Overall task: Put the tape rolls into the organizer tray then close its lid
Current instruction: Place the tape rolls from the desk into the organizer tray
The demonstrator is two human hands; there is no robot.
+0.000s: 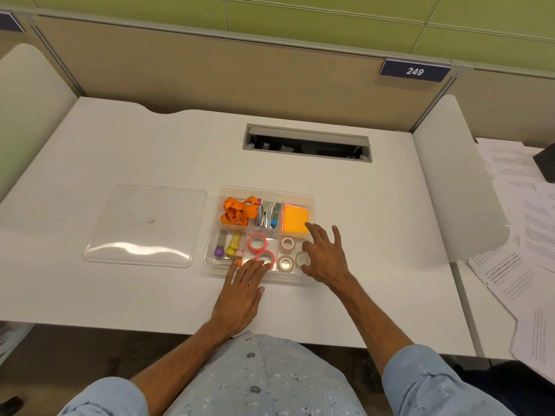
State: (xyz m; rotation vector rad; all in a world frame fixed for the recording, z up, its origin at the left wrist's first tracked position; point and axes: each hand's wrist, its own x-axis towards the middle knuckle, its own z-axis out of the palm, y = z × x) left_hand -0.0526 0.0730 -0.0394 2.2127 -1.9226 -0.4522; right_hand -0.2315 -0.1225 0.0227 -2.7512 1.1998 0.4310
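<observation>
Clear organizer tray (pixel 310 202) on white desk, compartmented, open. Two pink-edged tape rolls (pixel 257 242) (pixel 265 258) flat in near-centre compartment, one behind the other. Three pale translucent rolls (pixel 288 243) (pixel 285 263) (pixel 302 259) flat in near-right compartment. Clear lid (pixel 144 225) off, lying flat just left of tray, small round knob at centre.
</observation>
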